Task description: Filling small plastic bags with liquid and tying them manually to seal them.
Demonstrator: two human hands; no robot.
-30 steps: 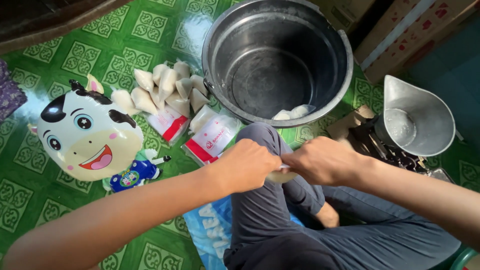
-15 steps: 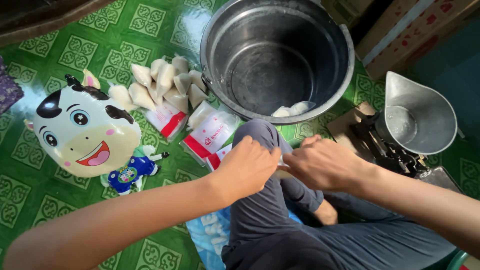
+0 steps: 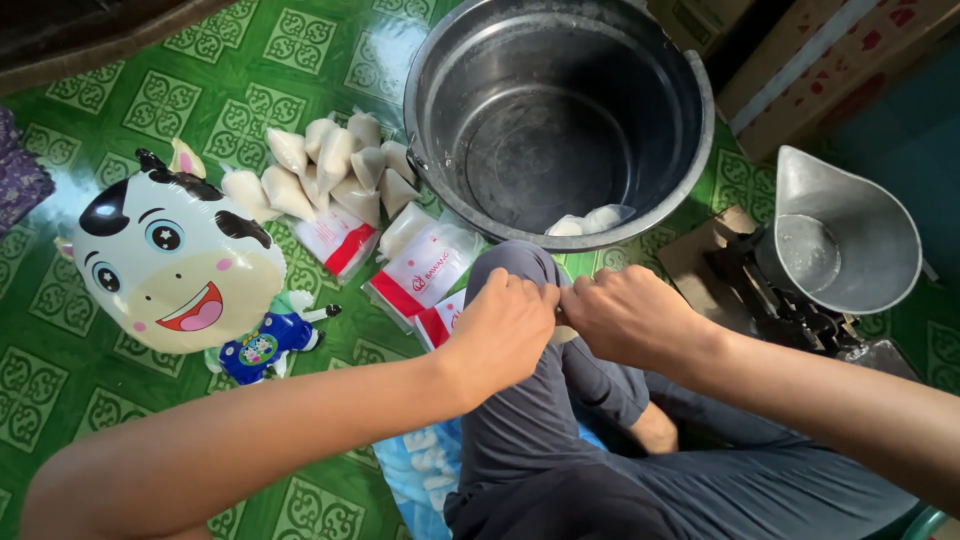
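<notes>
My left hand (image 3: 505, 330) and my right hand (image 3: 630, 315) are pressed together over my raised knee, both closed on a small pale bag (image 3: 562, 330) that is almost fully hidden between them. Just beyond my hands stands a big dark metal pot (image 3: 690, 150) with two filled white bags (image 3: 590, 220) lying at its bottom. To the left of the pot lies a pile of filled white bags (image 3: 330, 165), and nearer my knee are flat clear bags with red stripes (image 3: 420, 275).
A cow-faced foil balloon (image 3: 180, 265) lies on the green patterned floor (image 3: 90, 400) at the left. At the right a metal scoop pan (image 3: 850, 235) sits on a scale. Cardboard boxes (image 3: 820, 70) stand at the upper right. Blue printed sheet (image 3: 420, 470) under my leg.
Both hands have stayed together over the knee, working the small bag with slight finger shifts; the view has drifted a little. Nothing else has moved.
</notes>
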